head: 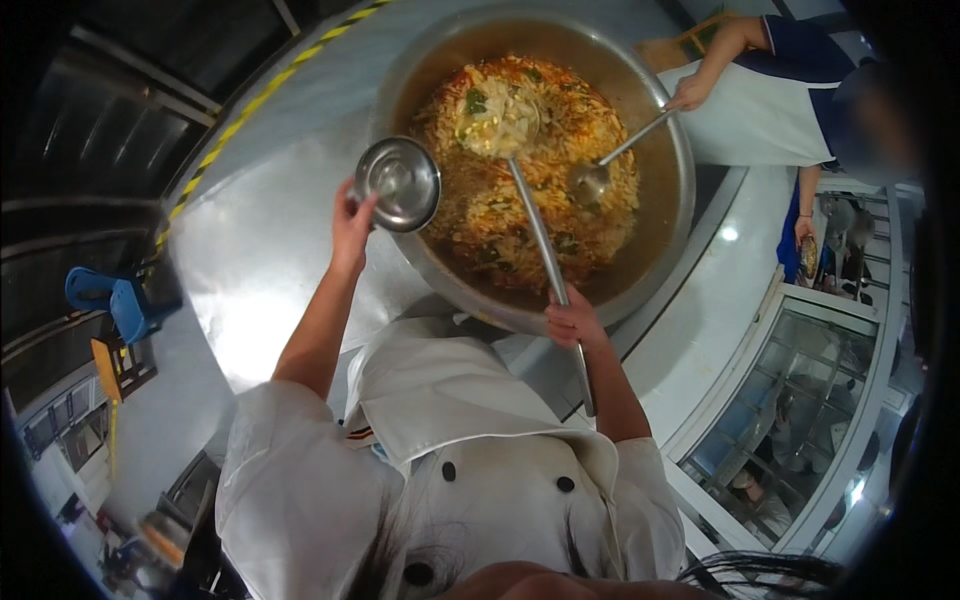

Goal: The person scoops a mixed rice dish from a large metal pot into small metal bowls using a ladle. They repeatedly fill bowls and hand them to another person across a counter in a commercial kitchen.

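Note:
My left hand (pixel 354 225) grips a shiny metal bowl (pixel 397 184) by its near side, tilted over the left rim of a large round metal pot (pixel 679 225). In my right hand (pixel 574 319) is the long handle of a ladle (pixel 536 217), crossing the pot's near rim. Its round head, over the middle of the pot, is heaped with pale sliced food (pixel 495 120) and a few green leaves. Reddish-orange stew of shredded vegetables (pixel 495 232) in broth fills the pot below. The bowl's inside looks bare of food.
Across the pot on the right, another person's hand (pixel 691 91) holds a second metal ladle (pixel 589 184) in the stew. That person's other hand (pixel 805 229) is by a glazed opening (pixel 787 405). A white counter (pixel 690 322) runs along the right. A blue plastic chair (pixel 131 300) stands far left.

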{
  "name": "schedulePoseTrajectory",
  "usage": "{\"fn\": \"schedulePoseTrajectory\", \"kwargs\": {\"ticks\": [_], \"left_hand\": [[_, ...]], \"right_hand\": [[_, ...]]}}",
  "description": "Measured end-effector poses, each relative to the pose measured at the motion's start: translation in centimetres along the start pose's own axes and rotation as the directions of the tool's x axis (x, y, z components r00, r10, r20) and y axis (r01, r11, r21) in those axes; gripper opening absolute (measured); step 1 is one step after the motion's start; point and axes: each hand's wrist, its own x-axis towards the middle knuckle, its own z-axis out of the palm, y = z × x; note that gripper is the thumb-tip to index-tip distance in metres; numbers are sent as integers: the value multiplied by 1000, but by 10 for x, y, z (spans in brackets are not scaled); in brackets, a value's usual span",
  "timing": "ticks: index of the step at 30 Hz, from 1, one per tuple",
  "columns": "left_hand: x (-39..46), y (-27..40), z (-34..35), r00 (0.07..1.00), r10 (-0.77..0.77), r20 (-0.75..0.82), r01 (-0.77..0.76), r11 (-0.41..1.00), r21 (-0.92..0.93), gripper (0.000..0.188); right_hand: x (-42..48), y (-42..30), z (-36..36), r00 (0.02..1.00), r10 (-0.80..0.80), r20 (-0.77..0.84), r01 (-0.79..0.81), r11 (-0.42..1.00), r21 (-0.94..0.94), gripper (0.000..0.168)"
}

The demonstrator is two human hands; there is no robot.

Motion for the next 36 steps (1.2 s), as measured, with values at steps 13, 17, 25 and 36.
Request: {"fn": "schedulePoseTrajectory", "kwargs": {"ticks": [13, 17, 25, 36], "left_hand": [[70, 11, 121, 985, -97, 143, 129, 965, -230, 62], [68, 20, 132, 989, -57, 134, 100, 933, -345, 61], [53, 38, 131, 997, 75, 3, -68, 920, -386, 62], [53, 29, 128, 998, -46, 34, 56, 894, -444, 59]], "right_hand": [[-52, -37, 50, 997, -64, -41, 63, 998, -9, 19], [-42, -30, 60, 994, -65, -91, 58, 995, -80, 19], [-24, -13, 64, 973, -103, -204, 24, 934, -356, 21], [-11, 20, 40, 832, -530, -163, -34, 245, -969, 27]]}}
